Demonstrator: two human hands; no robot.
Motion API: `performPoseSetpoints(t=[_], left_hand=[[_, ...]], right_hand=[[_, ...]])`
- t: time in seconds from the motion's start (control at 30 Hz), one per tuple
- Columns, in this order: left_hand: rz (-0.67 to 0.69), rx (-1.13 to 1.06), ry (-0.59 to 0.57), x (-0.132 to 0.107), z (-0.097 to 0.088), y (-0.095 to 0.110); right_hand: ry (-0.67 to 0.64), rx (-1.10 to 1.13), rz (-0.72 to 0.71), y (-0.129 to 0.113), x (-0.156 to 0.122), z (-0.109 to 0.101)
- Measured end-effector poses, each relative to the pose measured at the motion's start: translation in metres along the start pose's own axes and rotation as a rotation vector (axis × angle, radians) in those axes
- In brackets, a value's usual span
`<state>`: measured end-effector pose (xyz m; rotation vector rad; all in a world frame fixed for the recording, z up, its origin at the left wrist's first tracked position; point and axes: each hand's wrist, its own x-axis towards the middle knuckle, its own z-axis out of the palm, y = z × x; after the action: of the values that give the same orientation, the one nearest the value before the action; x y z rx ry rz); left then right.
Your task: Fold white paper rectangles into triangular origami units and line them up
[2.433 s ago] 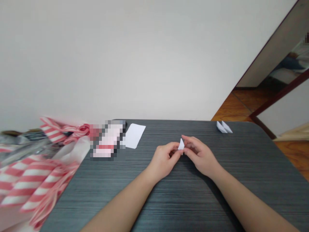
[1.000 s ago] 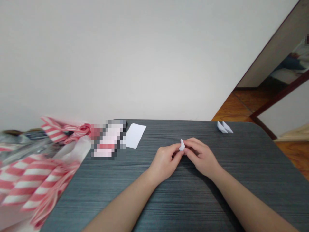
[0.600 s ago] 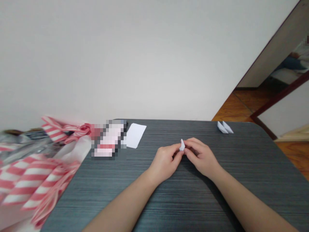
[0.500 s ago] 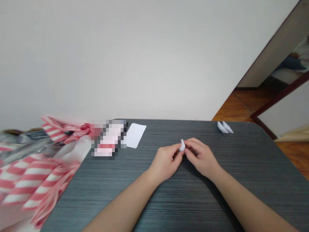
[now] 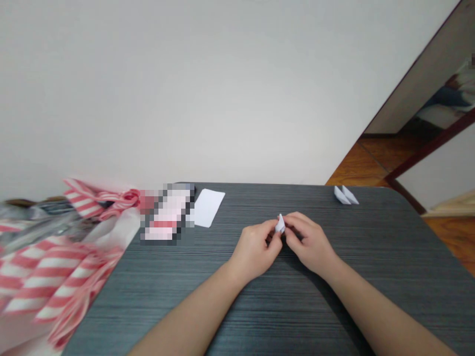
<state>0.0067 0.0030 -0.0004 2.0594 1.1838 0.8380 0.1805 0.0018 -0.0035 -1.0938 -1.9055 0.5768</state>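
Observation:
A small piece of folded white paper with a pointed top is pinched between the fingertips of both hands, just above the dark table. My left hand is closed on its left side, thumb and forefinger pressed on the paper. From the right, my right hand grips it with thumb and fingertips. The fingers cover the paper's lower part and edges. Farther right, near the back edge, lie two pointed folded paper pieces side by side.
White paper sheets lie at the back left, beside a pixelated phone-like object. Red-and-white striped fabric and plastic bags crowd the table's left side. A pale wall rises behind; wooden floor shows at right.
The folded paper has turned slightly between my fingertips, and the fingers have shifted a little. Both hands stay in nearly the same place.

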Motion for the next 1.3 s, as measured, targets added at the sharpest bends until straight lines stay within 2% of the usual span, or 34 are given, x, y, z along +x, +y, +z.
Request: performPoseSetpoints(t=[0.27, 0.47, 0.83, 1.03, 1.3], left_hand=[[-0.057, -0.08, 0.037, 0.002, 0.001, -0.004], [-0.087, -0.117, 0.061, 0.002, 0.002, -0.007], [-0.098, -0.108, 0.069, 0.002, 0.006, -0.011], [-0.111, -0.082, 0.068, 0.002, 0.006, -0.009], [-0.114, -0.103, 0.11, 0.002, 0.004, -0.008]], right_hand=[[0.013, 0.121, 0.091, 0.009, -0.006, 0.004], [-0.004, 0.016, -0.085, 0.006, -0.003, 0.0], [-0.102, -0.193, -0.157, 0.006, -0.004, -0.006], [-0.177, -0.276, -0.133, 0.001, -0.001, -0.008], [-0.164, -0.239, -0.13, 0.002, -0.007, -0.004]])
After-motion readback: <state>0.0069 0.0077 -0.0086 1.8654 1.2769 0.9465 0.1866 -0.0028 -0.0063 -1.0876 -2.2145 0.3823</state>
